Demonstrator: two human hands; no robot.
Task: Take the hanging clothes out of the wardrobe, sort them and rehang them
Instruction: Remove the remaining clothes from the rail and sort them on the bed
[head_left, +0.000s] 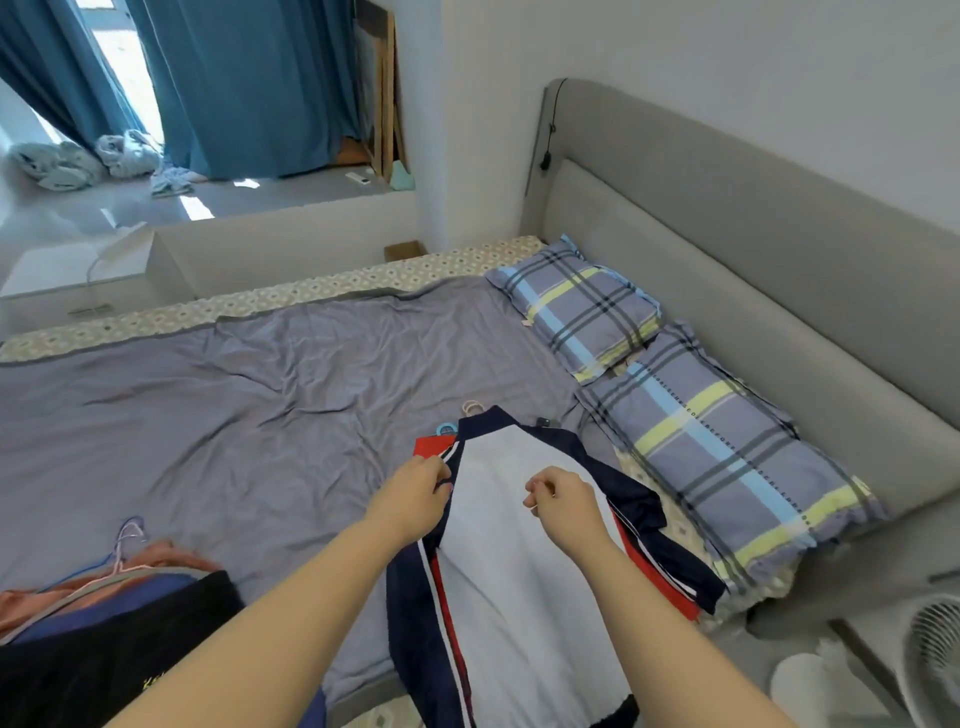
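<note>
White in the body and navy in the sleeves, one jacket (509, 571) lies spread flat on the bed (234, 405), near the near edge and towards the headboard end. Thin red and white stripes run down each seam where sleeve meets body, and the collar is navy. It lies on top of a second, red garment (434, 446), of which only a corner shows beside the collar. Two hanger hooks poke out there: a pink hook (471, 407) above the collar and a blue hook (445, 429) just left of it.

Two hands are over the jacket. The left hand (415, 493) pinches the cloth at the left striped seam, fingers curled. The right hand (561, 499) hovers over the white body with fingers curled in to the thumb; whether it grips any cloth I cannot tell.

Two checked pillows lie along the headboard edge, the far pillow (576, 306) and the near pillow (722, 447), touching end to end. At the near left corner sits one pile of clothes (104, 597), with orange, blue and black layers, and wire hangers (127, 540) lying on it.
</note>
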